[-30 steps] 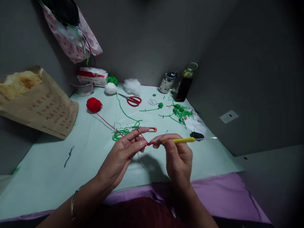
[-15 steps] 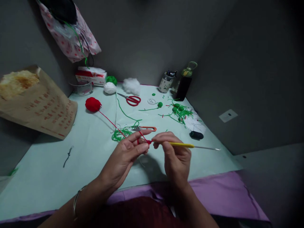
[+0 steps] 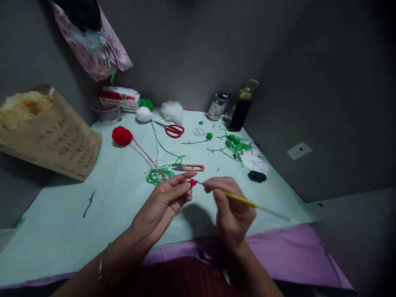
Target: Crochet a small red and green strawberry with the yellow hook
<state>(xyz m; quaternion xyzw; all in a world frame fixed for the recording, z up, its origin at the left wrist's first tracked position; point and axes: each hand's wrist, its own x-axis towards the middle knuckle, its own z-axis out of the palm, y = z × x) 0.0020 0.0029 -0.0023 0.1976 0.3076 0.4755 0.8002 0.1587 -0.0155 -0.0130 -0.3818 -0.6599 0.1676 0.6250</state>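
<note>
My left hand [image 3: 163,204] pinches a small red crochet piece [image 3: 193,182] between thumb and forefinger, above the pale green table top [image 3: 77,214]. A red strand [image 3: 145,154] runs from it back to a red yarn ball [image 3: 122,135] at the far left. My right hand [image 3: 232,210] is closed round a yellow-handled crochet hook [image 3: 239,199], whose front tip sits at the red piece while its metal end points down to the right.
Orange thread snips [image 3: 190,167] and a green yarn tangle [image 3: 157,175] lie just beyond my hands. Further back are red scissors [image 3: 171,130], white and green yarn balls, white stuffing [image 3: 172,110], green crocheted bits [image 3: 235,145], a jar and a dark bottle [image 3: 239,113]. A brown paper bag [image 3: 52,136] leans at left.
The hook's rear end swung from pointing right and level to pointing down-right. My right hand dropped slightly and the red piece rose a little at my left fingertips.
</note>
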